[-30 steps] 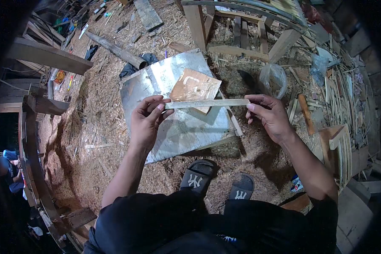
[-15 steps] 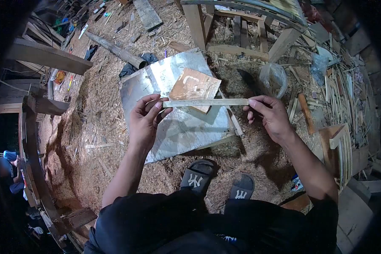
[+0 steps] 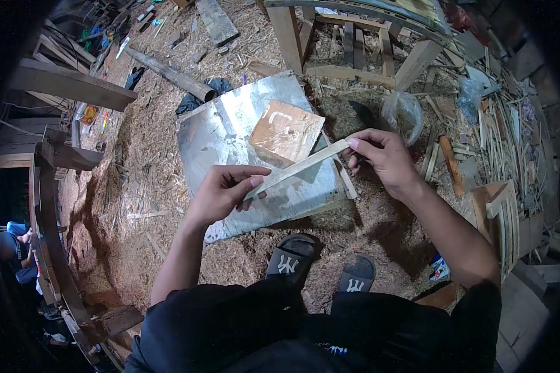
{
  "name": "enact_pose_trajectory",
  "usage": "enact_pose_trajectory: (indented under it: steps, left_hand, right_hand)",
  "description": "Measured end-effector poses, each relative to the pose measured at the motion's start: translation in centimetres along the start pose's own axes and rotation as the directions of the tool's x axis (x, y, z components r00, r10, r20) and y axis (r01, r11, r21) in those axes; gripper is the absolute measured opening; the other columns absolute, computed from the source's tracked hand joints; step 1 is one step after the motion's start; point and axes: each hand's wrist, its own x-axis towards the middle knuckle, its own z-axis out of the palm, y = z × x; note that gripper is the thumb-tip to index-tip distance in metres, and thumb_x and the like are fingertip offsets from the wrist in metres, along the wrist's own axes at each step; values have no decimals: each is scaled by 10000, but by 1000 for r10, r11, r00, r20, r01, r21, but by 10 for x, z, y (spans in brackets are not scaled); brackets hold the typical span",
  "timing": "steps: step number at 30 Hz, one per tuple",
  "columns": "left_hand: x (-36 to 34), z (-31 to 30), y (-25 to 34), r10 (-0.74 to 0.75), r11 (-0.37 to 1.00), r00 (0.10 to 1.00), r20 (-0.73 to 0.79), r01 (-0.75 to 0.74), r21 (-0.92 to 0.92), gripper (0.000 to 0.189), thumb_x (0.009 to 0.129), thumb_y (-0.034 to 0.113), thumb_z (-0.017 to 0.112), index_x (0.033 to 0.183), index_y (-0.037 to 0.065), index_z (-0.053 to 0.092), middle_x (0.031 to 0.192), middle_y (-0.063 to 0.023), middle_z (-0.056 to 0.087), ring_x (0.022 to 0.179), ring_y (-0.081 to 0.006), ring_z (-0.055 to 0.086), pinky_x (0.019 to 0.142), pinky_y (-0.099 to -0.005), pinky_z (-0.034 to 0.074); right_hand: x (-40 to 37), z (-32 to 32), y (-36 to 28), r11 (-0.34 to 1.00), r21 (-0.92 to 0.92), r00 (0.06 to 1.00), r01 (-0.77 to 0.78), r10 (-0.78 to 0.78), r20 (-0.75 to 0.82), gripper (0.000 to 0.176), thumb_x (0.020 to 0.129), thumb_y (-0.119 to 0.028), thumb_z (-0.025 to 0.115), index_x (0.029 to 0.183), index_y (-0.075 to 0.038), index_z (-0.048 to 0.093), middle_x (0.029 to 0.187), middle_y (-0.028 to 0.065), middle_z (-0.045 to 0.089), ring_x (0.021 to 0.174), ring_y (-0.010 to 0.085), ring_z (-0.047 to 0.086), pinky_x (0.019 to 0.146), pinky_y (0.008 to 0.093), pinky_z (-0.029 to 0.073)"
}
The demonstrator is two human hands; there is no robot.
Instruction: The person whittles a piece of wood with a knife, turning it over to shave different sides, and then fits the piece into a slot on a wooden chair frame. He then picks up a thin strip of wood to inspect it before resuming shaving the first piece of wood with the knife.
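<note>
A thin, pale wooden strip (image 3: 305, 165) slants between my two hands, its right end higher in view. My right hand (image 3: 384, 160) pinches the upper right end between thumb and fingers. At the lower left end, my left hand (image 3: 227, 191) grips the strip with its thumb, the index finger stretched along it. Behind the strip, a square wooden block (image 3: 286, 127) with a light mark on top lies on a whitish, worn board (image 3: 221, 130) on the ground.
Sawdust and shavings (image 3: 149, 143) cover the ground around the board. A wooden frame (image 3: 351, 73) stands at the back, near a clear plastic bag (image 3: 402, 115). Scrap strips (image 3: 501, 149) pile up on the right. A round pole (image 3: 171, 74) lies back left; a person (image 3: 15, 248) sits far left.
The strip has gone from nearly level to slanted. My left hand has moved down and right with its end, while my right hand has shifted slightly up and left.
</note>
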Motion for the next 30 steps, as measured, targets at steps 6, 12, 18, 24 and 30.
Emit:
enact_pose_trajectory:
  steps: [6, 12, 18, 24, 30]
  left_hand:
    - [-16, -25, 7, 37, 999, 983, -178, -37, 2, 210, 983, 141, 653, 1140, 12, 704, 756, -29, 705, 539, -31, 468, 487, -210, 332]
    - [-29, -48, 12, 80, 996, 966, -245, -71, 45, 224, 946, 101, 689, 1132, -22, 711, 790, -29, 679, 595, -51, 517, 513, -218, 367]
    - [-32, -53, 27, 92, 986, 950, -297, -45, 162, 222, 944, 27, 666, 1159, -5, 708, 842, -43, 695, 619, -52, 543, 538, -229, 421]
    - [-22, -42, 17, 357, 927, 847, -394, -372, 41, 315, 917, 17, 679, 1227, -29, 638, 1144, -216, 697, 660, -127, 610, 577, -257, 500]
    - [-6, -28, -1, 567, 728, 729, -383, -661, -182, 355, 960, 75, 658, 1290, -28, 579, 1111, -209, 710, 771, -188, 670, 627, -314, 538]
  right_hand:
    - [12, -16, 18, 996, -89, 999, -2, -2, -50, 200, 998, -171, 630, 1016, 18, 690, 887, 73, 713, 697, 111, 656, 619, 261, 541]
    - [23, -116, 86, 770, -632, 919, -90, -181, -351, 225, 976, -187, 643, 987, 34, 684, 825, 111, 719, 744, 250, 693, 675, 362, 547]
    - [-3, -184, 148, 306, -923, 886, -235, -322, -333, 345, 983, -214, 596, 1239, 16, 606, 1048, 222, 693, 1004, 401, 667, 897, 450, 511]
    - [-20, -168, 142, 168, -934, 946, -315, -17, -322, 597, 946, -345, 629, 1418, -11, 482, 1258, 249, 642, 1170, 386, 622, 1007, 443, 472]
    - [-14, -170, 143, 484, -847, 973, -220, 51, -224, 601, 906, -338, 661, 1380, -2, 507, 1195, 266, 666, 1142, 387, 639, 973, 450, 488]
